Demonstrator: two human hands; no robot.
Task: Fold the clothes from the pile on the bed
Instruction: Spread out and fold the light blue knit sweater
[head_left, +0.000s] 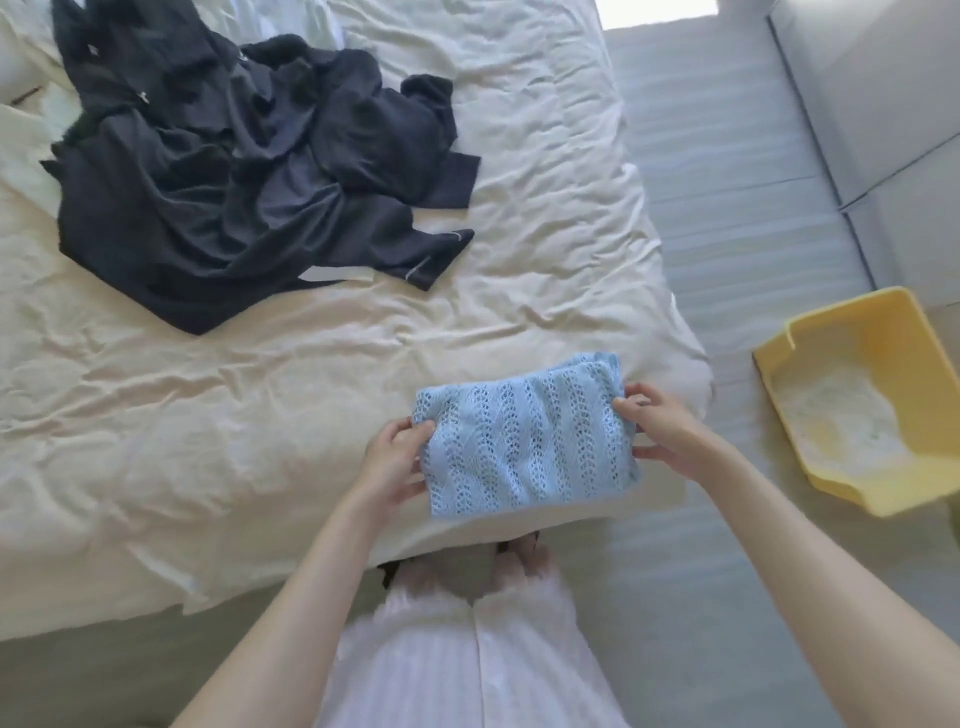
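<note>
Both hands are gripping a blue knit (527, 434) near the corner of the bed (260, 415): left hand (392, 462) pinching its left edge, right hand (662, 431) its right. It looks folded into a neat rectangle, openwork and soft. Next probably comes setting it down, then taking from the crumpled dark pile (234, 171) up the bed.

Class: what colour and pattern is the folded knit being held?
Light blue openwork knit, striped with eyelet rows; head view.
</note>
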